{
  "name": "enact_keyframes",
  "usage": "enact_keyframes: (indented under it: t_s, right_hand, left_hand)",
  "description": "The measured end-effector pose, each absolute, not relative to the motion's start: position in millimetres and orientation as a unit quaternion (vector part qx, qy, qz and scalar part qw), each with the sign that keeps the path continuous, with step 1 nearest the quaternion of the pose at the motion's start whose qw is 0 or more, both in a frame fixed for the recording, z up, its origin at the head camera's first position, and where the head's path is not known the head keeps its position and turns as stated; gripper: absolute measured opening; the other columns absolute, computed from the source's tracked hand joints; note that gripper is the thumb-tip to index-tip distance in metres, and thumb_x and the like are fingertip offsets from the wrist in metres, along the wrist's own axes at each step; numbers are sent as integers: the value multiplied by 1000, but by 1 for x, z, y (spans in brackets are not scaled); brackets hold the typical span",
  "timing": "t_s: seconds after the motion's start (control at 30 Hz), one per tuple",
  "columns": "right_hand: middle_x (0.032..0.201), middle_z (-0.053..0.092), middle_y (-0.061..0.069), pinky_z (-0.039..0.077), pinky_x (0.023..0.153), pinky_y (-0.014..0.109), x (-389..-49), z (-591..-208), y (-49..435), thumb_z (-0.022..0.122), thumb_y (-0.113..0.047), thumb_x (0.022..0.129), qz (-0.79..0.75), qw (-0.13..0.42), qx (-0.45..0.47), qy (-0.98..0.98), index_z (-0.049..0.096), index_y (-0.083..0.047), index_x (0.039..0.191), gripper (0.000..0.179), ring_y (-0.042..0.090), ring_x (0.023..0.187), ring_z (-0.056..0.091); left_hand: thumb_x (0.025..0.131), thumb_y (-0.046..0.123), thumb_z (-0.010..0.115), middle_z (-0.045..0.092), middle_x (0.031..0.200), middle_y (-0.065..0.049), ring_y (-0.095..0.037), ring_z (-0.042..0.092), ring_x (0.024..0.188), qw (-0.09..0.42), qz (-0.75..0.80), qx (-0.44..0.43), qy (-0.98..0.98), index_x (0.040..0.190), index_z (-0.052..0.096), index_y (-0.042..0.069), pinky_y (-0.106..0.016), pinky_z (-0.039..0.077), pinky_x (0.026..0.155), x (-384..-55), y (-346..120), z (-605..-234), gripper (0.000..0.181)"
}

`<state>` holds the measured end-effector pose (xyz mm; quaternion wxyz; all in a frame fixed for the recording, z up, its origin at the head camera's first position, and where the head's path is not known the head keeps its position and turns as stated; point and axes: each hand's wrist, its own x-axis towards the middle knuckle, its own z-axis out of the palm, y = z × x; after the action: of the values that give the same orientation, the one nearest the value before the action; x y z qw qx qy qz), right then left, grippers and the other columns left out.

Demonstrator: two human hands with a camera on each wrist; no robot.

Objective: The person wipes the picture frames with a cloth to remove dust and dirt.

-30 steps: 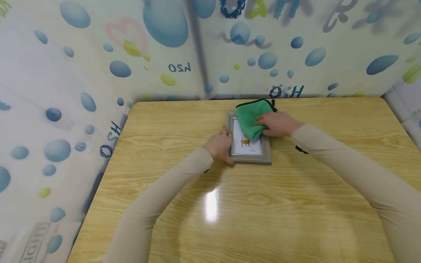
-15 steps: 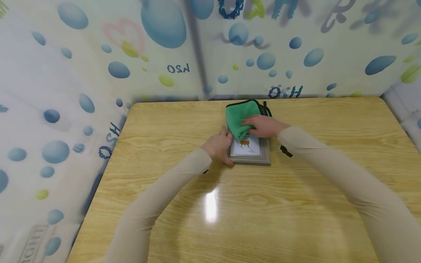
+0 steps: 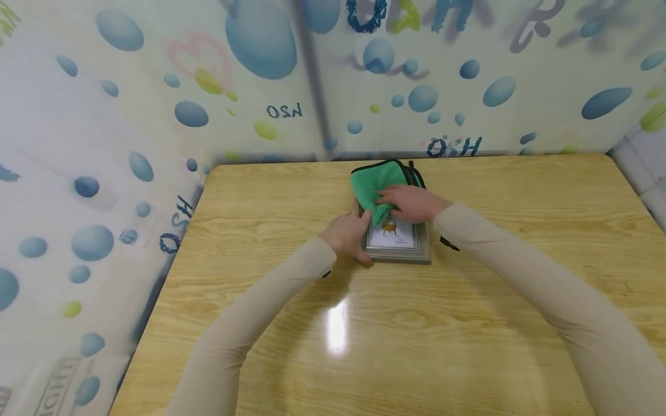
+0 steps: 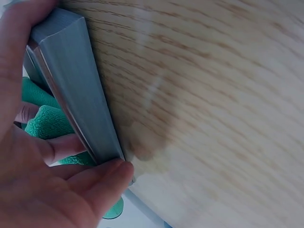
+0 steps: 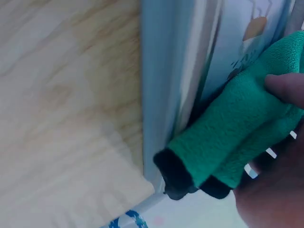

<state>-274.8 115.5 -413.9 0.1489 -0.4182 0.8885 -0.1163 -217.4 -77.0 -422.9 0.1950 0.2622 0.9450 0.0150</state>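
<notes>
A grey picture frame (image 3: pixel 403 255) lies face up near the table's far edge, its print showing a small brown drawing. My left hand (image 3: pixel 345 234) grips the frame's left side, thumb at the near corner; the left wrist view has fingers (image 4: pixel 111 185) against the side moulding. A folded green cloth (image 3: pixel 370 184) with black edging covers the frame's upper part. My right hand (image 3: pixel 413 203) holds this cloth against the frame's face, and in the right wrist view the thumb (image 5: pixel 287 88) presses into the fabric. The upper print is hidden beneath it.
The wood-grain table (image 3: pixel 395 335) extends around the frame on all sides. A pale wall (image 3: pixel 343 75) with blue and green spots rises directly behind the table's far edge and along its left.
My right hand has slid the green cloth leftward across the frame, from its upper middle to the upper left corner. My left hand stays on the frame's left side.
</notes>
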Motion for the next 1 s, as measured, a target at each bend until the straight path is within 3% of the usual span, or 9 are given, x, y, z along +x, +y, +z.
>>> enact_keyframes:
  t_s: [0.27, 0.43, 0.6, 0.8, 1.0]
  right_hand:
    - [141, 48, 20, 42, 95, 55, -269, -411, 143, 55, -2, 93, -63, 125, -425, 895, 59, -2, 132, 38, 38, 129, 42]
    - [137, 52, 20, 45, 91, 56, -268, -406, 156, 57, -1, 90, -40, 130, -412, 901, 63, -2, 126, 37, 40, 126, 45]
    - [133, 54, 21, 44, 93, 54, -262, -397, 157, 59, 0, 87, -29, 155, -392, 906, 67, -2, 120, 34, 40, 123, 48]
    - [135, 52, 24, 40, 99, 53, -259, -398, 150, 58, -3, 90, -55, 174, -387, 904, 65, 1, 123, 33, 41, 125, 46]
    - [139, 48, 24, 35, 103, 53, -260, -405, 137, 54, -4, 94, -98, 158, -406, 895, 60, 3, 128, 35, 42, 128, 42]
  left_hand:
    - [63, 59, 84, 12, 149, -40, -36, 55, 114, 190, 3, 263, 946, 133, 36, 0, -42, 53, 83, -217, -73, -424, 103]
    - [62, 61, 83, 15, 149, -39, -35, 57, 111, 183, -18, 259, 948, 135, 36, 0, -42, 53, 83, -216, -73, -424, 105]
    - [61, 63, 82, 17, 148, -39, -34, 60, 105, 175, -38, 262, 948, 135, 37, 2, -41, 52, 85, -216, -73, -424, 107]
    - [61, 62, 82, 15, 149, -39, -34, 61, 102, 179, -20, 260, 949, 130, 39, 2, -42, 53, 81, -216, -74, -427, 101]
    - [64, 60, 82, 10, 150, -39, -35, 56, 114, 191, 9, 260, 947, 139, 34, 2, -41, 52, 84, -216, -77, -426, 106]
